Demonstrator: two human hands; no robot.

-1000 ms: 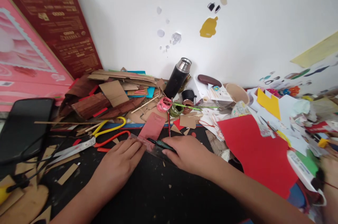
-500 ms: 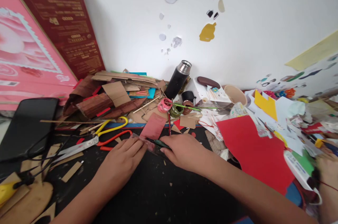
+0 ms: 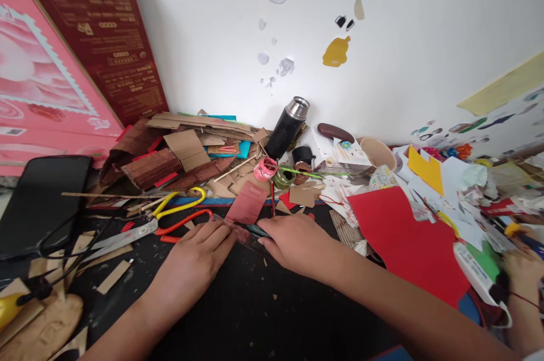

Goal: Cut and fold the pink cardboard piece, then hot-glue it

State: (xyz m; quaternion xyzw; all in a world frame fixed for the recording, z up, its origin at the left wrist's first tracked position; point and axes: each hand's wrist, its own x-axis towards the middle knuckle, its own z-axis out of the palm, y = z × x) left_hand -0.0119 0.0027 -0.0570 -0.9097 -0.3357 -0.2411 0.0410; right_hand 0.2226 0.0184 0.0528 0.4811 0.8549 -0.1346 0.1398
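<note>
My left hand (image 3: 202,256) lies flat, its fingertips pressing a clear strip (image 3: 219,219), which looks like a ruler, onto the table. Beyond those fingers is a dull red painted piece of cardboard (image 3: 247,202); the strip lies across its near end. My right hand (image 3: 293,242) is closed around a slim dark-green utility knife (image 3: 258,230), whose tip points toward my left fingertips. The blade's contact with the cardboard is too small to make out. Left of my left hand lie scissors (image 3: 170,222) with one yellow and one red handle.
Paint jars (image 3: 266,169) and a black thermos (image 3: 288,127) stand behind the work, beside piled cardboard scraps (image 3: 187,151). Red paper (image 3: 410,242) and a white power strip (image 3: 476,270) lie right. Another person's hand (image 3: 525,270) is at the right edge. A black phone-like slab (image 3: 45,202) lies left.
Both my hands keep nearly the same place, with the knife tilted slightly differently. The view has shifted a little. At the right edge, the other person's hand has moved slightly.
</note>
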